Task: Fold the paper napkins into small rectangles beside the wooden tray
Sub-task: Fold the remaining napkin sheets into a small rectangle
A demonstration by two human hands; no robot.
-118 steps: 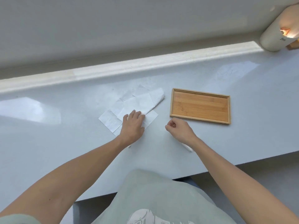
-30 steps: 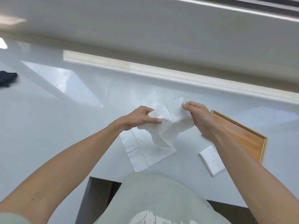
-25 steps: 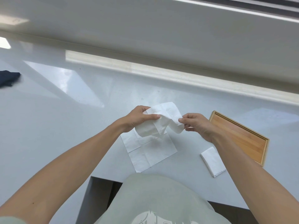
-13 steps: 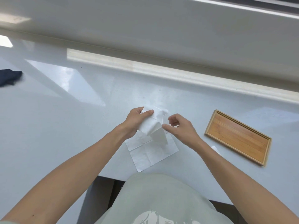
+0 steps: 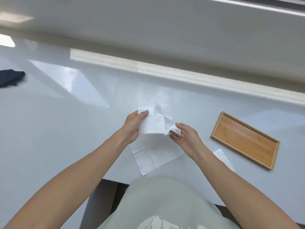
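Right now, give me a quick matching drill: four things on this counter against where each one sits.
Things:
1. held napkin
2. flat napkin
3. folded napkin
4. dark cloth

Places:
A. far left of the counter
B. spread open at the near edge
C. lifted between both hands
D. beside the wooden tray, partly behind the right forearm

Pairs: 1-C, 2-B, 3-D, 4-A

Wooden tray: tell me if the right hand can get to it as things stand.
Probably yes, once freed: the right hand holds the napkin, and only bare counter lies between it and the wooden tray.
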